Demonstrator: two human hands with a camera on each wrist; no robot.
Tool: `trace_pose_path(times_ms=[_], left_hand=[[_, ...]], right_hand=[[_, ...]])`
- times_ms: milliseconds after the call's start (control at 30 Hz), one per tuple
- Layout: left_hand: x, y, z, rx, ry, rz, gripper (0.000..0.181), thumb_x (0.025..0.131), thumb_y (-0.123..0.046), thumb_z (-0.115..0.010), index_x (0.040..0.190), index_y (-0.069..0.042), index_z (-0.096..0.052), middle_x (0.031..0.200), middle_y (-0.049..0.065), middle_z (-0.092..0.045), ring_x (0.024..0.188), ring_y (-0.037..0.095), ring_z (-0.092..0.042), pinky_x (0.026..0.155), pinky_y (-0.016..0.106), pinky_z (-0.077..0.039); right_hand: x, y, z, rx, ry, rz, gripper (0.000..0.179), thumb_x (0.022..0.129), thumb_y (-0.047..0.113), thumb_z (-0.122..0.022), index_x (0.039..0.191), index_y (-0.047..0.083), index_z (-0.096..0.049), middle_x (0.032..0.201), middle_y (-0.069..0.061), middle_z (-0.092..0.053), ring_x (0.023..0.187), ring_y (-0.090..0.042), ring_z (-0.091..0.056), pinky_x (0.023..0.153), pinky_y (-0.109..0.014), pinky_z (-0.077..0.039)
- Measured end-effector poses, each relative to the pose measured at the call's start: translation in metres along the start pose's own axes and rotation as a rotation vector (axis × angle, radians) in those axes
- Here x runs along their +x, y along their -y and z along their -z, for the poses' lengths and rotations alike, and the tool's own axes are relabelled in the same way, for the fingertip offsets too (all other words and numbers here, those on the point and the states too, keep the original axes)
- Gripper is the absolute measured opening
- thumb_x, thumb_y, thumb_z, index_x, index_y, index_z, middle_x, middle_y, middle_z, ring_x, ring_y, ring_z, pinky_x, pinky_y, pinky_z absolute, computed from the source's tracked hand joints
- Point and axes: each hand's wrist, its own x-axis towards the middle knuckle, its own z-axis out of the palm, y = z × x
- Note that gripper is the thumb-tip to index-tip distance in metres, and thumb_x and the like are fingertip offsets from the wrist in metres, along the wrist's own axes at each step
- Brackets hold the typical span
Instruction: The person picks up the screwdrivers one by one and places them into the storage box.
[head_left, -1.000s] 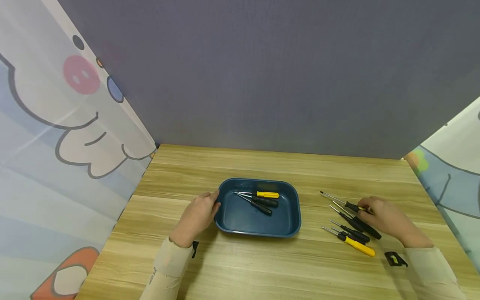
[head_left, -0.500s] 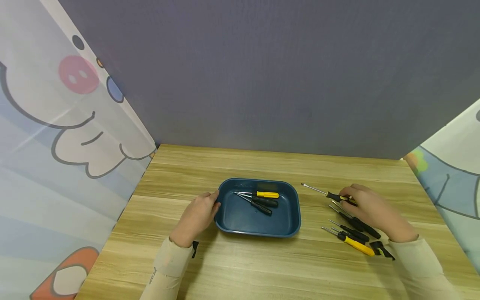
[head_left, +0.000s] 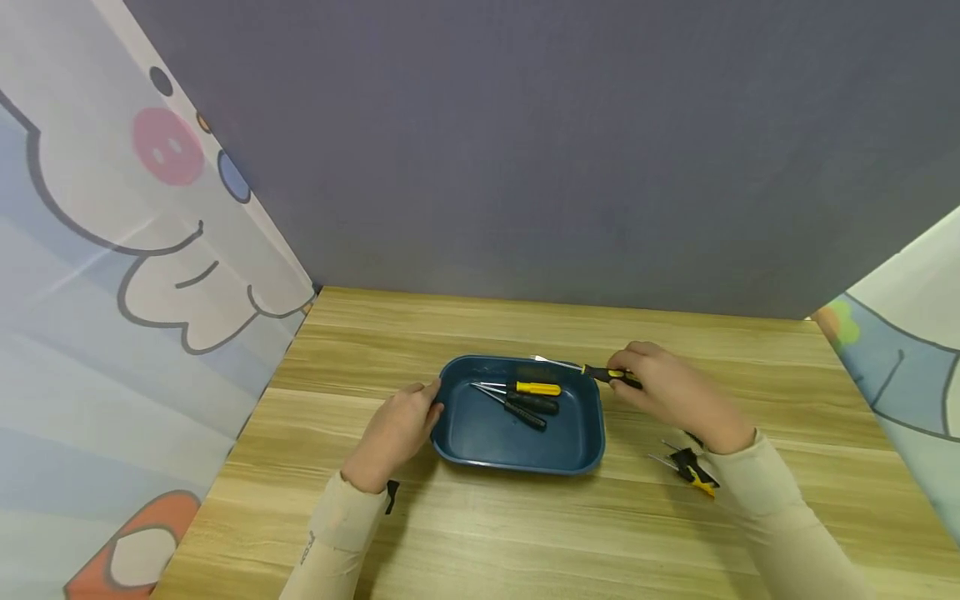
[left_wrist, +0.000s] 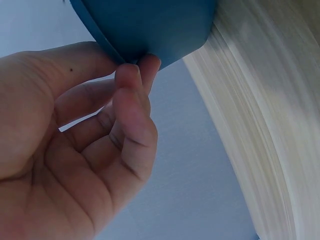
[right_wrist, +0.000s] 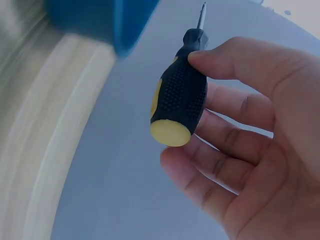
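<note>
A dark blue tray (head_left: pixel 510 465) stands on the wooden table, and my left hand (head_left: pixel 399 429) pinches its left rim between thumb and fingers, as the left wrist view shows. Inside lie a yellow-handled screwdriver (head_left: pixel 537 388) and two black-handled screwdrivers (head_left: pixel 536 404). My right hand (head_left: pixel 671 392) pinches a black and yellow screwdriver (right_wrist: pixel 180 90) by its handle. In the head view its shaft crosses above the tray's back right rim, tip pointing left. The handle's yellow end shows in the right wrist view.
Several more screwdrivers (head_left: pixel 692 468) lie on the wooden table (head_left: pixel 525 533) right of the tray, partly hidden by my right forearm and a black strap. A grey panel (head_left: pixel 540 167) rises behind the table. Cartoon-printed curtains (head_left: pixel 172 275) hang at both sides.
My right hand has carried the black and yellow screwdriver left from beside the other screwdrivers to the tray's back right rim. My left hand has stayed on the tray.
</note>
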Motion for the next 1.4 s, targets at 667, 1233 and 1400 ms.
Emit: trace_pose_path(times_ms=[667, 1233, 1400], left_hand=[[-0.001, 0.000, -0.001, 0.001, 0.008, 0.014, 0.038, 0.095, -0.009, -0.070, 0.127, 0.010, -0.064, 0.099, 0.020, -0.069, 0.077, 0.029, -0.068, 0.064, 0.037, -0.056], [-0.003, 0.001, -0.002, 0.001, 0.018, 0.029, 0.039, 0.095, -0.009, -0.069, 0.129, 0.010, -0.063, 0.099, 0.019, -0.068, 0.070, 0.020, -0.063, 0.058, 0.029, -0.052], [-0.004, 0.001, -0.001, -0.003, 0.012, 0.032, 0.039, 0.095, -0.009, -0.069, 0.129, 0.009, -0.063, 0.099, 0.020, -0.068, 0.072, 0.022, -0.064, 0.060, 0.032, -0.054]], right_hand=[[0.077, 0.055, -0.052, -0.100, 0.082, 0.149, 0.015, 0.090, 0.017, -0.075, 0.102, 0.008, -0.073, 0.094, -0.004, -0.064, 0.080, -0.018, -0.058, 0.070, -0.035, -0.052], [0.088, 0.061, -0.071, -0.175, 0.129, 0.124, 0.013, 0.085, 0.015, -0.082, 0.089, 0.008, -0.072, 0.084, -0.004, -0.063, 0.073, -0.020, -0.060, 0.068, -0.038, -0.054], [0.088, 0.062, -0.073, -0.179, 0.149, 0.105, 0.014, 0.085, 0.017, -0.083, 0.090, 0.009, -0.073, 0.084, -0.003, -0.063, 0.073, -0.019, -0.059, 0.065, -0.037, -0.052]])
